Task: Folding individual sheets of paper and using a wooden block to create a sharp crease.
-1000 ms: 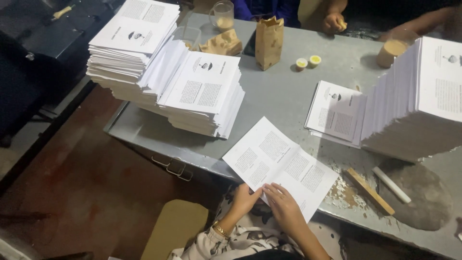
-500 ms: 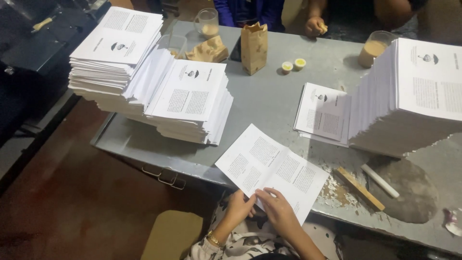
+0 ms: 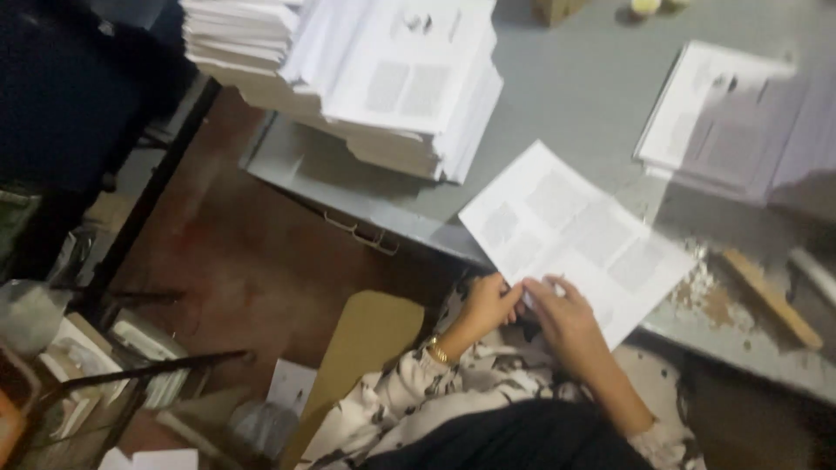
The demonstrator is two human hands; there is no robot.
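From the head view we see a grey table (image 3: 566, 113) whose near edge runs down to the right, with a metal bracket under its lip. Beyond that edge lies a reddish-brown floor (image 3: 252, 261), and a dark stand leg crosses it at the left. Low on the left we make out blurred clutter on the floor.

On the table a tall stack (image 3: 383, 78) of printed sheets sits at the top left, and a smaller pile (image 3: 723, 122) lies at the right, blurred. A wooden stick (image 3: 771, 296) lies near the right edge among pale crumbs (image 3: 705, 296). A tan chair (image 3: 366, 348) shows below the table.

The sheet (image 3: 575, 235) lies open and flat, its near corner hanging over the table edge towards us. Our left hand (image 3: 489, 305) pinches that near edge, fingers curled on the paper. Our right hand (image 3: 566, 318) rests just beside it, fingers pressed down on the same edge. The two hands almost touch. Nothing stands between them and the sheet.
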